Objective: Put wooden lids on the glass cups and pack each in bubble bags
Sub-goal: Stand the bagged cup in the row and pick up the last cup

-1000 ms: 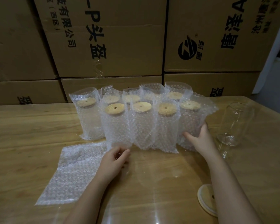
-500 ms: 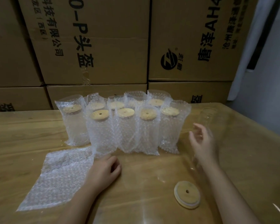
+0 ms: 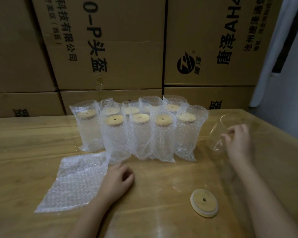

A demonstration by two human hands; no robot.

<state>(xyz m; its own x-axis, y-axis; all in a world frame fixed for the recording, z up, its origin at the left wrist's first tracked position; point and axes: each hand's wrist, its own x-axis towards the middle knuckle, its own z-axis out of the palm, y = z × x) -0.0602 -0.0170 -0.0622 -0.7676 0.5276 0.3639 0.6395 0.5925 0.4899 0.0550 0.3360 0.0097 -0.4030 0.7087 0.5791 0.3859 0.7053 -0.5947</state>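
Note:
A bare glass cup (image 3: 218, 133) stands tilted at the right of the wooden table (image 3: 24, 138). My right hand (image 3: 237, 143) grips its side, fingers curled around the glass. A loose wooden lid (image 3: 204, 203) with a centre hole lies flat near the front, below that hand. An empty bubble bag (image 3: 74, 182) lies flat at the left. My left hand (image 3: 116, 181) rests on the table beside the bag's right edge, fingers loosely curled and holding nothing. Several lidded cups in bubble bags (image 3: 139, 133) stand in two rows behind.
Stacked cardboard boxes (image 3: 110, 48) with printed characters fill the wall behind the table. The table's right edge (image 3: 282, 134) runs diagonally, with grey floor beyond it. A white curtain or wall strip (image 3: 272, 48) hangs at the far right.
My right hand left the rightmost packed cup, moved right and took hold of the bare glass cup, now tilted. My left hand drew back from the front packed cup. The view shifted right.

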